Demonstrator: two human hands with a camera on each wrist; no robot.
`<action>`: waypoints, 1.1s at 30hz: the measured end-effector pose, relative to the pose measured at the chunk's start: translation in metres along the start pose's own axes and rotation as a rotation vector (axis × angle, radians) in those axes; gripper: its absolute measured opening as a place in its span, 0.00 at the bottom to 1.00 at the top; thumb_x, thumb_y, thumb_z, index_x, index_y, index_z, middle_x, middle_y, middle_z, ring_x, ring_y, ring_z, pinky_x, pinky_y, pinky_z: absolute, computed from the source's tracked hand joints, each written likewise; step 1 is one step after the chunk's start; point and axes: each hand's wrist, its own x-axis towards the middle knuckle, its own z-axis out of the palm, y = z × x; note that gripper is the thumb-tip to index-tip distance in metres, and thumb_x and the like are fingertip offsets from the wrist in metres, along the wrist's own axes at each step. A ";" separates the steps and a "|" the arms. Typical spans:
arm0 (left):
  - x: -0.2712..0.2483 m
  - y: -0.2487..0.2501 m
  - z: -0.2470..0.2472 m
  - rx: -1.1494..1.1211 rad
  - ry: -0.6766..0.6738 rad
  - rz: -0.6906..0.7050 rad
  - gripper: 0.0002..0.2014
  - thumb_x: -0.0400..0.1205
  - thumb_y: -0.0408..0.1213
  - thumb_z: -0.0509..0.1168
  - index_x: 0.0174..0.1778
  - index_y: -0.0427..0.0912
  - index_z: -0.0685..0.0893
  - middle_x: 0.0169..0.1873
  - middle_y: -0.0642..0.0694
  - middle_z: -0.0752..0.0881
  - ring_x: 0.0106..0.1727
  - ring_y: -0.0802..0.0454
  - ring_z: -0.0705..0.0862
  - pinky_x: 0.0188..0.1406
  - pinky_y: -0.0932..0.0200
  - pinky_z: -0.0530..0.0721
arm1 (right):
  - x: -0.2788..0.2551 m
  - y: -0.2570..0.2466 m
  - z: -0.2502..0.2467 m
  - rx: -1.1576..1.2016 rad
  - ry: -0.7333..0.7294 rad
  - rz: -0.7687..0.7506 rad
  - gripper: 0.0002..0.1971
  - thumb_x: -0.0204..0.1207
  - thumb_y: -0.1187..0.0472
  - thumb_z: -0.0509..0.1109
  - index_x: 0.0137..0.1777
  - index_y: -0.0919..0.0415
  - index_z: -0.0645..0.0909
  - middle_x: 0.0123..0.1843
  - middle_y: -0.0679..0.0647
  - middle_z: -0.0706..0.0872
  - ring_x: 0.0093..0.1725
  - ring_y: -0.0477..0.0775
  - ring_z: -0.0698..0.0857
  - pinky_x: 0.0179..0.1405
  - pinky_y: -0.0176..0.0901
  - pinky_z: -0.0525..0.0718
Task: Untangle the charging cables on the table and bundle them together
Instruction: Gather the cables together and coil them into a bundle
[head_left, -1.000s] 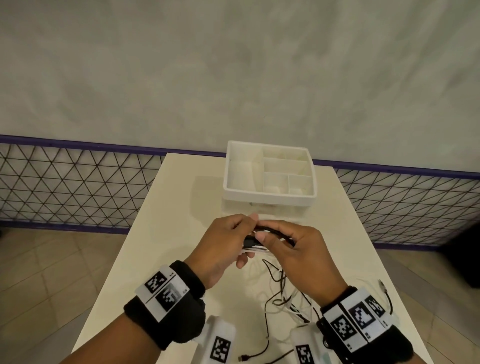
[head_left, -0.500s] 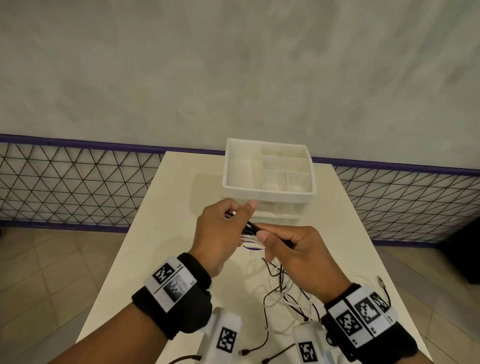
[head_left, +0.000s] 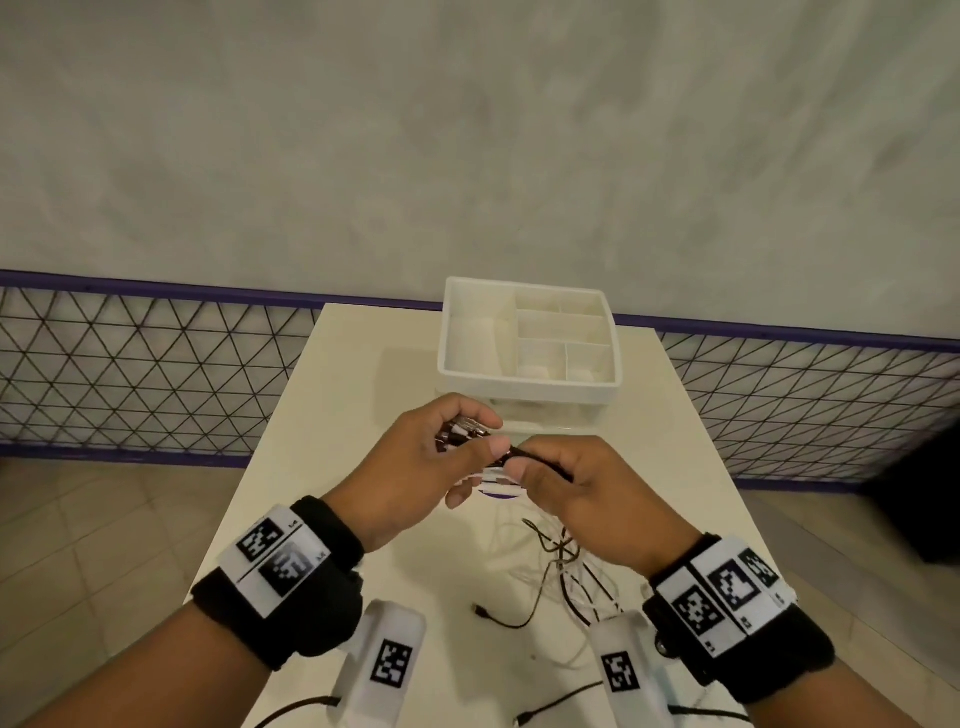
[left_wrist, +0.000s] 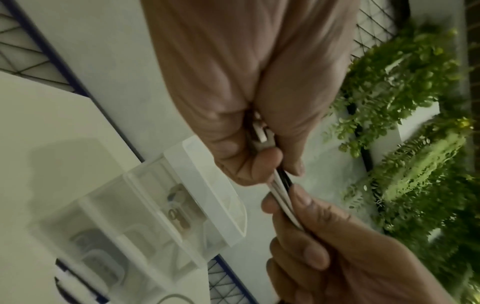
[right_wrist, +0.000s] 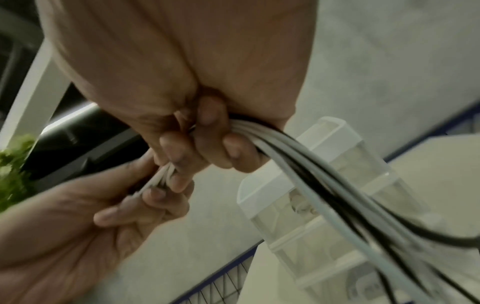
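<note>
Several white and black charging cables (head_left: 558, 558) are gathered into one bundle held above the table. My left hand (head_left: 457, 441) grips the plug ends (head_left: 464, 431) of the bundle. My right hand (head_left: 540, 470) is curled round the cords just beside it. In the left wrist view my left hand (left_wrist: 259, 160) pinches the white plugs (left_wrist: 260, 133), and the cords (left_wrist: 281, 190) run into my right hand (left_wrist: 306, 236). In the right wrist view the cords (right_wrist: 319, 164) trail from my right hand (right_wrist: 207, 148) down to the table.
A white divided organizer (head_left: 530, 382) on a clear drawer base stands on the table (head_left: 353, 415) just beyond my hands. A loose black plug end (head_left: 480, 612) lies near the front. Mesh fencing and a wall stand behind, with floor on both sides.
Both hands have lifted a little and moved toward the organizer. My left hand has shifted left along the bundle, so the plug ends now show in its fingers.
</note>
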 end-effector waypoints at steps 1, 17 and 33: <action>0.000 0.001 0.000 0.012 -0.007 0.008 0.07 0.84 0.35 0.69 0.56 0.37 0.84 0.27 0.51 0.81 0.22 0.53 0.73 0.26 0.61 0.76 | 0.001 -0.002 -0.002 0.034 0.035 0.005 0.11 0.85 0.59 0.67 0.49 0.64 0.89 0.24 0.40 0.76 0.24 0.40 0.70 0.30 0.36 0.70; 0.014 0.009 0.009 0.126 0.193 0.134 0.11 0.84 0.49 0.66 0.46 0.45 0.83 0.28 0.55 0.84 0.26 0.58 0.78 0.25 0.66 0.77 | 0.003 -0.021 0.002 0.361 0.219 0.133 0.13 0.79 0.59 0.75 0.36 0.65 0.91 0.26 0.52 0.84 0.17 0.39 0.75 0.22 0.23 0.70; 0.007 0.006 0.010 0.032 0.115 -0.012 0.23 0.85 0.55 0.61 0.46 0.35 0.86 0.32 0.44 0.86 0.23 0.53 0.81 0.19 0.65 0.75 | 0.004 -0.014 -0.002 0.402 0.066 0.195 0.07 0.77 0.70 0.74 0.38 0.63 0.89 0.25 0.42 0.86 0.20 0.35 0.80 0.22 0.20 0.73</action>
